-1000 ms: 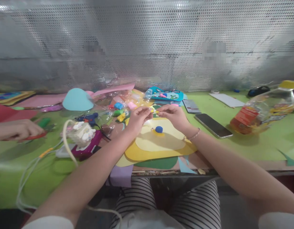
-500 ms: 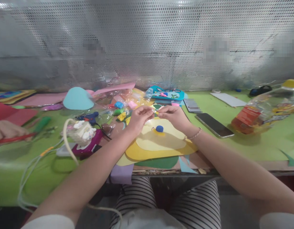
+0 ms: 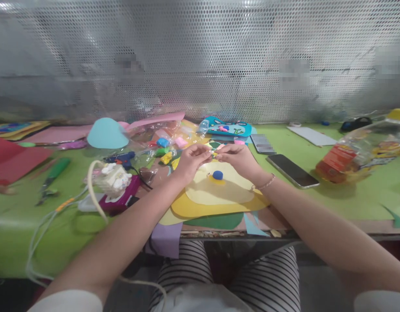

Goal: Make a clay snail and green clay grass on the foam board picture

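Observation:
My left hand (image 3: 195, 159) and my right hand (image 3: 239, 159) meet over the middle of the table, fingertips nearly touching. Both are closed in a pinch on a tiny piece of yellow clay (image 3: 214, 154), mostly hidden by the fingers. Below them lies a cream paper sheet (image 3: 200, 190) with rounded corners, on top of a larger yellow sheet (image 3: 187, 210). A blue clay ball (image 3: 217, 175) rests on the cream sheet, with some yellow at its lower edge. Left of my left hand are lumps of yellow clay (image 3: 166, 158) and blue clay (image 3: 162, 142).
A phone (image 3: 292, 170) and a tilted drink bottle (image 3: 346, 156) are on the right. On the left stand a purple power strip (image 3: 124, 197) with cables, a glue gun (image 3: 122, 159) and green-handled pliers (image 3: 57, 171). Another person's fingers (image 3: 1, 189) show at the left edge.
My hands stay in almost the same place, still pinching the yellow clay. At the left, the other person's hand has drawn back toward the edge with the red-handled tool, uncovering the green-handled pliers.

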Demonstrator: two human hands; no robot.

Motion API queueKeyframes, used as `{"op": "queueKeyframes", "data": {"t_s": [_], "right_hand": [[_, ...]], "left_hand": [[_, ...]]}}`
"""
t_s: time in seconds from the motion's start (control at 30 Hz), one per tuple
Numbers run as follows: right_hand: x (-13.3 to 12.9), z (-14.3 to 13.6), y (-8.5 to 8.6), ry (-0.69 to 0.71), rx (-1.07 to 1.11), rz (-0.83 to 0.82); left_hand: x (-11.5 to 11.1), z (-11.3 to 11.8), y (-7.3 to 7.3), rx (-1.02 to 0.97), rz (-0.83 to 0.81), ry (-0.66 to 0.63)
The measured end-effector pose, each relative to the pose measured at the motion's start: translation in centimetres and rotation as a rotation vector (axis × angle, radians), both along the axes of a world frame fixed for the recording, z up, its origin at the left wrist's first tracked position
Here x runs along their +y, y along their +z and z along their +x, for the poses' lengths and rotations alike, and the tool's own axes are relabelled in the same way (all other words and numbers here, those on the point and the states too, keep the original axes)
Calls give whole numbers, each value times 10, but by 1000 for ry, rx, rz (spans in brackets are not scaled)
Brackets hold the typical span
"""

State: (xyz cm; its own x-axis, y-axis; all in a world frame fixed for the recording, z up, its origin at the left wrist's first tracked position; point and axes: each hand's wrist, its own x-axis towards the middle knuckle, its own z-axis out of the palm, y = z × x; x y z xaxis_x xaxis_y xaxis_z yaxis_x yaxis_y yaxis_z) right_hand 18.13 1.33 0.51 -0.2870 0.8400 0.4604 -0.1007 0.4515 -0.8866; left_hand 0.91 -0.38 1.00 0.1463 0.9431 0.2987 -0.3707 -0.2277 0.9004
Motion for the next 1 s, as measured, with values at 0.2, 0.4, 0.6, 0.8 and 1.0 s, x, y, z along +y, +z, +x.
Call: {"op": "queueKeyframes", "data": {"t_s": [0.2,0.4,0.6,0.8,1.0], "right_hand": [[3,0,-2,44,55,-42],[0,0,1,125,74,-30],[-6,-2,6,162,136,-102],[-8,-2,10,161,110,-142],[-7,2,9,181,136,-232]], "left_hand": [[-1,-1,1,10,-17,-40],[-4,0,3,4,-60,-83],[-7,1,3,4,-46,-98],[-7,1,4,35,-46,-95],[-6,1,3,30,-36,-104]]}}
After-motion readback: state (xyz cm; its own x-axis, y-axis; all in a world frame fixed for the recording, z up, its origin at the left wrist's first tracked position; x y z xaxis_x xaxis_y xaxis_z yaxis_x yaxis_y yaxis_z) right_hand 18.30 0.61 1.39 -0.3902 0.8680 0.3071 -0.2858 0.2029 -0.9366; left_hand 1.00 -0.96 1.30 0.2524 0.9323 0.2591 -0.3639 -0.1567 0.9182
